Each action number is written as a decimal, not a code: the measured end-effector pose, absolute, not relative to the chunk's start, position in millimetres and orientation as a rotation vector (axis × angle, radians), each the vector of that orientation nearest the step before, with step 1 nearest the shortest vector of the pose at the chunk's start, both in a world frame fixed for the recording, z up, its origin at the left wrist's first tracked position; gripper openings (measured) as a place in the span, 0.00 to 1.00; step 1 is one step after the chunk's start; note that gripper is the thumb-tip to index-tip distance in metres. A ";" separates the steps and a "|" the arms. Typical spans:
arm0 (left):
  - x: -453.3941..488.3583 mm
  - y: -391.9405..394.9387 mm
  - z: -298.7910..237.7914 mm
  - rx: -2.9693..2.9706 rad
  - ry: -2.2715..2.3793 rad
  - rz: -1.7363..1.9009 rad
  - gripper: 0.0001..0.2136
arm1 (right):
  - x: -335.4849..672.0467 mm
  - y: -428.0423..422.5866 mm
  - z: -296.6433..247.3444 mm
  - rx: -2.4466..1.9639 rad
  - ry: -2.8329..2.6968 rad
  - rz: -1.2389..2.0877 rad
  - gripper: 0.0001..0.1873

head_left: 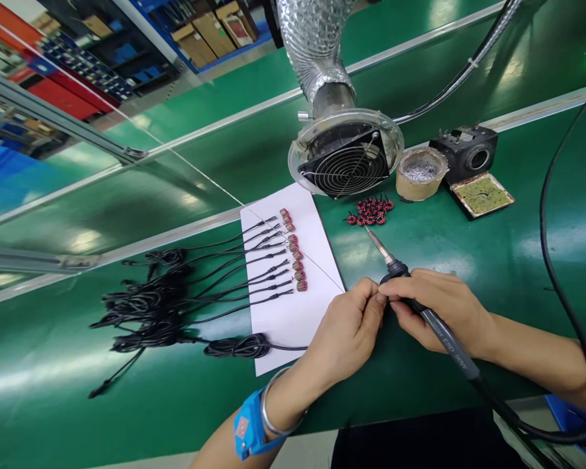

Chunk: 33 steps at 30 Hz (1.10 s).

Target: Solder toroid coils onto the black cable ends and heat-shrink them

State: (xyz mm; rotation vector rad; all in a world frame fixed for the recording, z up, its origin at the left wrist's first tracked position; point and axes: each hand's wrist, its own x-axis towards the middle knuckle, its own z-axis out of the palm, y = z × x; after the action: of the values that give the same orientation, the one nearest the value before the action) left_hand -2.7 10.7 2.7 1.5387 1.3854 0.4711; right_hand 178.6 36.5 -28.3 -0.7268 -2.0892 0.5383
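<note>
The tabletop (pixel 185 417) is glossy green, with shelves of cardboard boxes (pixel 215 36) and a red cabinet (pixel 53 91) beyond it. A foil duct (pixel 317 45) ends in a fan (pixel 349 166) above the work. On the left, black cables (pixel 146 309) lie heaped, several ends reaching onto a white sheet (pixel 288 326) beside a row of small components (pixel 296 255). Red-and-black rings (pixel 370 212) sit near a tub (pixel 420 185) and a sponge tray (pixel 482 195).

Both hands meet low in front of the person, fingertips close together. The right hand (pixel 442 309) is closed around a soldering iron (pixel 444 339), its tip angled up toward the rings; contact is unclear. The left hand (pixel 349 329) is pinched, thumb against forefinger, with a thin wire (pixel 202 174) running taut into it; anything else between its fingertips is hidden. A blue strap (pixel 254 423) circles the left forearm.
</note>
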 end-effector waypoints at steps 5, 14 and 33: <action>0.3 9.1 0.9 1.454 1.363 0.521 0.15 | 178.2 34.5 -22.9 -0.720 -2.079 0.510 0.17; -7.7 27.6 -2.6 1.266 1.192 0.443 0.10 | 185.2 37.9 -26.8 -0.723 -2.236 0.199 0.11; 8.3 20.8 -20.2 1.099 1.500 0.670 0.12 | 234.3 25.3 -7.0 -1.033 -1.642 0.843 0.09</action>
State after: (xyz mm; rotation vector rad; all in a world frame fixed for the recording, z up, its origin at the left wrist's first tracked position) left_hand 8.3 20.8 -20.2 1.0988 1.5000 0.6702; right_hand 234.3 25.3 -7.0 -1.0327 -1.6415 0.8428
